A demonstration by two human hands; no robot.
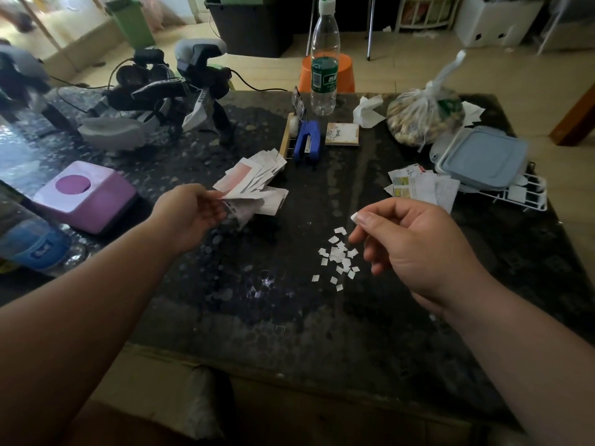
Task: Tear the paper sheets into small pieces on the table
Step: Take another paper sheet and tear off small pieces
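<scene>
My left hand grips a fanned bundle of paper sheets, white with pink print, held just above the dark table left of centre. My right hand hovers at the right with its fingers curled, and a tiny white scrap is pinched at the fingertips. Below and left of that hand lies a small pile of white torn pieces on the table.
A blue stapler, a tape holder, a notepad and a water bottle stand at the back. More papers, a blue-lidded box and a bagged snack lie right. A purple tissue box and a headset are at the left.
</scene>
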